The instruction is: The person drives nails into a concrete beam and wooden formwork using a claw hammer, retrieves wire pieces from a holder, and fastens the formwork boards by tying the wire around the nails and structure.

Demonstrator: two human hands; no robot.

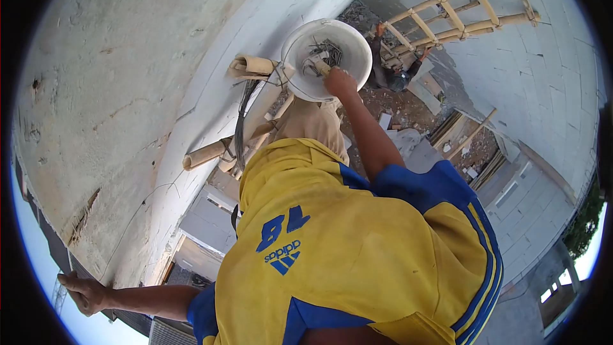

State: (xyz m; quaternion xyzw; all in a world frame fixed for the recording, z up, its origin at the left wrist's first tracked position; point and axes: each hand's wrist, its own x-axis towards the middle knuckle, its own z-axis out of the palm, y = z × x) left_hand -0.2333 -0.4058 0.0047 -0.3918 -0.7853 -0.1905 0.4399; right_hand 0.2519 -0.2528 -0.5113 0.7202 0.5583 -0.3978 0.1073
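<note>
My right hand is closed around a trowel with a pale handle. Its greyish metal end reaches down into a white bucket. Inside the bucket lies a tangle of short grey wire pieces. The bucket sits by the bamboo poles, just in front of my legs. Far to the lower left, my left hand is stretched out at the edge of the rough concrete surface, its fingers apart and holding nothing that I can see.
Bamboo poles bound with wire jut out beside the wall, and a bundle of dark wire hangs from them. Far below, another person is at a bamboo ladder. Planks and rubble lie on the ground.
</note>
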